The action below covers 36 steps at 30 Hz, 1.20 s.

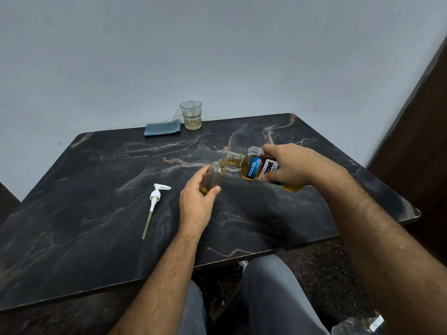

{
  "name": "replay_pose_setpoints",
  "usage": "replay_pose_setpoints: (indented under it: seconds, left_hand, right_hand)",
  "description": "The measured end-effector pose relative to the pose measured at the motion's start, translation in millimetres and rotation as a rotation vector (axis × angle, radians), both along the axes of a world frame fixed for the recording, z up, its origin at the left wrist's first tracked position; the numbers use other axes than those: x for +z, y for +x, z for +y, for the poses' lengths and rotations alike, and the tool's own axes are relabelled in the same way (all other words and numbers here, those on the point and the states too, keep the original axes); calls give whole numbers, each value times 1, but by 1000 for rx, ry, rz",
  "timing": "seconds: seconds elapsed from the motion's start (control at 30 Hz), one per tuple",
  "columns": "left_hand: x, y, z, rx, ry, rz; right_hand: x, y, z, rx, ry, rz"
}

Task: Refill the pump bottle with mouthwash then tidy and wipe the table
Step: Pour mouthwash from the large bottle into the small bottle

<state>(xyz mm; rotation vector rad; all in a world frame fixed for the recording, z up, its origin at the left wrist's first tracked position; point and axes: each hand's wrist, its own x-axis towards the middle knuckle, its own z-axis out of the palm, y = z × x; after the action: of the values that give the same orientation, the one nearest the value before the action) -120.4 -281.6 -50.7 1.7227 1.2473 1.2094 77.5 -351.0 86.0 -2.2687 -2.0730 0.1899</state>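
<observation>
Tabletop of black marble-look stone [96, 213] fills mid-frame beneath a pale wall. At centre right, the right hand [294, 165] grasps a tilted amber mouthwash bottle [254, 166], pouring. The left hand [196, 201] grips the small clear pump bottle [215, 177], steadying it. The white pump head [154, 197] lies left.

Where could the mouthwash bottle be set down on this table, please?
Bare patches: the near right of the table, below the right hand holding the mouthwash bottle; the far left, between cloth and pump. Crowded: the middle, where the left hand holds the pump bottle.
</observation>
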Motion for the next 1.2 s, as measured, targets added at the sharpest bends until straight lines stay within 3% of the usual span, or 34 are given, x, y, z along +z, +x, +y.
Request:
replay_pose_setpoints:
  seconds: [1.2]
  left_hand:
    - [1,0,-1,2,-10,3]
  right_hand:
    - [9,-4,0,-12,-42,-47]
